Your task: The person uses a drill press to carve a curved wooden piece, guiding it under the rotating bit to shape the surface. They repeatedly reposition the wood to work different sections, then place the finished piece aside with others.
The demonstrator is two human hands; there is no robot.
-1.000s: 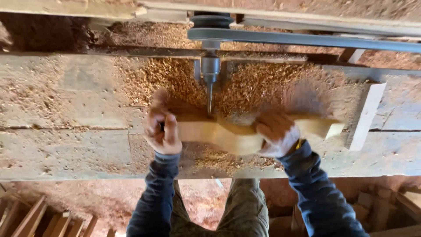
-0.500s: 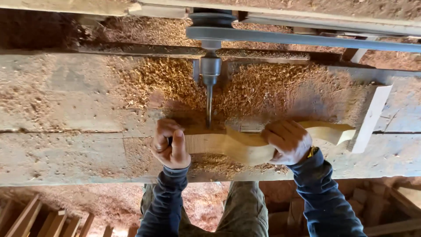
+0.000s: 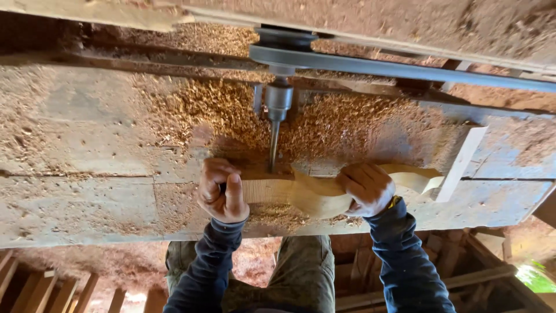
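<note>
Curved pale wooden piece (image 3: pixel 315 194) lies flat on a sawdust-strewn bench (image 3: pixel 87 145), its left end under the drill bit (image 3: pixel 273 148). Left of the bit, the left hand (image 3: pixel 221 191) has fingers clenched on that end. Right of the bit, the right hand (image 3: pixel 366 188) grips the piece's middle.

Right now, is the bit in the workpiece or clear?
In: the drill bit tip meets the curved wooden piece, which both hands hold on the bench.
</note>
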